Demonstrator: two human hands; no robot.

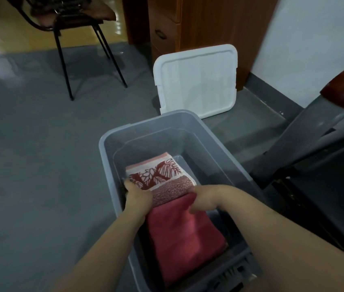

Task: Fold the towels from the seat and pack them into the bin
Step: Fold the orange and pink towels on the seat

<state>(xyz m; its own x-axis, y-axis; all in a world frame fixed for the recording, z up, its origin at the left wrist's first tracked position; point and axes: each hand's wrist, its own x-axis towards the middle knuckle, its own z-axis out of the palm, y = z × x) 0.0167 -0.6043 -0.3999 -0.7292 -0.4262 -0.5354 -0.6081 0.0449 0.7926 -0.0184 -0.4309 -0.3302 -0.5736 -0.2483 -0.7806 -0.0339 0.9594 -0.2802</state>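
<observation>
Two folded towels lie in the bin [150, 140]. The patterned towel [167, 175] is at its 12 o'clock end and the red towel [179, 239] at its 6 o'clock end, with their edges touching. Your left hand [138, 196] curls over the patterned towel's 9 o'clock edge, and your right hand [207, 199] pinches its 5 o'clock corner, so you look to be seating it. Packing seems well along, but the seat [306, 133] at 3 o'clock is cut off, so you cannot tell whether towels remain there. The lid [196, 81] leans at 12 o'clock, not yet on. Your left fingertips are hidden against the bin wall. The chair [67, 17] at 11 o'clock is too dim to read.
</observation>
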